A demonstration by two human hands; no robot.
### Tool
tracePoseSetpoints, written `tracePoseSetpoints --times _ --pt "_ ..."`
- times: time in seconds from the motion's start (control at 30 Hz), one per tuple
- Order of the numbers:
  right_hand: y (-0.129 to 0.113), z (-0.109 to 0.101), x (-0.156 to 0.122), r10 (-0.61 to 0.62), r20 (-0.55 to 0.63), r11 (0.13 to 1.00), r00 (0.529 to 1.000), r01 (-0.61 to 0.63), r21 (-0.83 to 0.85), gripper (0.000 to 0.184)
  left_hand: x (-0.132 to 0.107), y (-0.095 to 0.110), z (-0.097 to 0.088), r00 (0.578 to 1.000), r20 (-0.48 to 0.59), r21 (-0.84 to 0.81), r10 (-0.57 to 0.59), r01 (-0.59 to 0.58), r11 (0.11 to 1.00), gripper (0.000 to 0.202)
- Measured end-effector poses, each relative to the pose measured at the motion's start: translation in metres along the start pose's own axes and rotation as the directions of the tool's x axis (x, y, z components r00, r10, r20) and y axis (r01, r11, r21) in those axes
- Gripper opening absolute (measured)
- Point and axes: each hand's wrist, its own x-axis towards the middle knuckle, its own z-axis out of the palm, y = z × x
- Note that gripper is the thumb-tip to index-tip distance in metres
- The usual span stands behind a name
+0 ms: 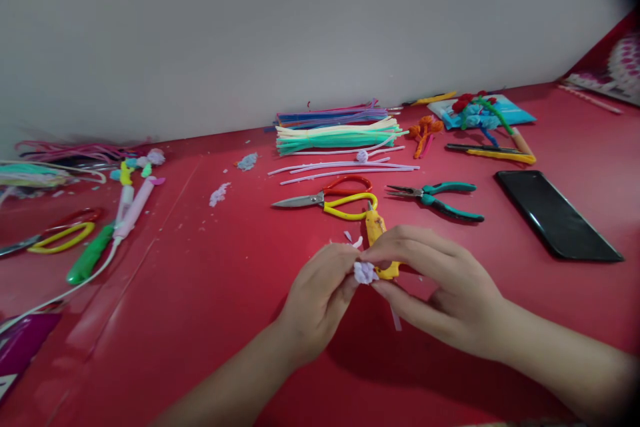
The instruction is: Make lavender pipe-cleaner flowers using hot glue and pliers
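Between my two hands is a small lilac flower-like bundle of bent pipe cleaner (365,273). My left hand (320,297) pinches it from the left, thumb and fingers together. From the right, the thumb and fingertips of my right hand (447,283) close on it, the other fingers curled. Just behind my fingers lies a yellow glue gun (375,225), partly covered by them. Scissors with red and yellow handles (350,207) lie beyond it, blades pointing left. To their right rest green-handled needle-nose pliers (430,197).
Pipe cleaner bundles (340,138) and loose lilac stems (345,168) lie toward the wall. A black phone (557,213) is at right, near finished pipe cleaner flowers (477,110). At left are a pink corded glue gun (134,208) and more scissors (63,238).
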Motion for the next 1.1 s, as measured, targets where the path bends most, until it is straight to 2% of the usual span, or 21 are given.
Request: tracePoseSetpoints --times 0.43,0.67,0.8,0.9,0.97,1.03,1.1 --pt "0.001 0.001 -0.003 -0.005 -0.001 1.0 1.0 0.005 0.009 0.032 0.001 0.0 0.001 1.0 -0.008 0.089 -0.018 0.019 0.996 0.017" --pt "0.001 0.002 -0.001 0.012 0.019 1.0 1.0 -0.011 -0.021 0.035 0.001 -0.001 0.001 1.0 -0.012 0.043 -0.012 0.012 0.999 0.015" --pt "0.006 -0.005 0.002 0.139 0.01 0.964 0.99 -0.133 -0.232 0.023 0.001 0.0 0.0 0.999 -0.05 0.071 -0.023 0.026 0.997 0.014" --pt "0.02 -0.018 -0.002 0.303 0.09 0.823 0.949 -0.213 -0.527 0.011 0.0 0.002 -0.002 0.995 -0.076 0.108 -0.064 0.072 0.992 0.016" --pt "0.031 -0.026 -0.008 0.397 0.161 0.719 0.904 -0.197 -0.666 0.013 0.0 0.004 -0.004 0.989 -0.094 0.129 -0.117 0.129 0.983 0.019" --pt "0.041 -0.03 -0.016 0.428 0.24 0.69 0.872 -0.144 -0.709 0.02 0.001 0.006 -0.005 0.978 -0.103 0.121 -0.183 0.195 0.973 0.021" --pt "0.046 -0.029 -0.022 0.426 0.266 0.668 0.865 -0.102 -0.737 0.026 0.001 0.007 -0.005 0.961 -0.113 0.058 -0.252 0.26 0.964 0.022"
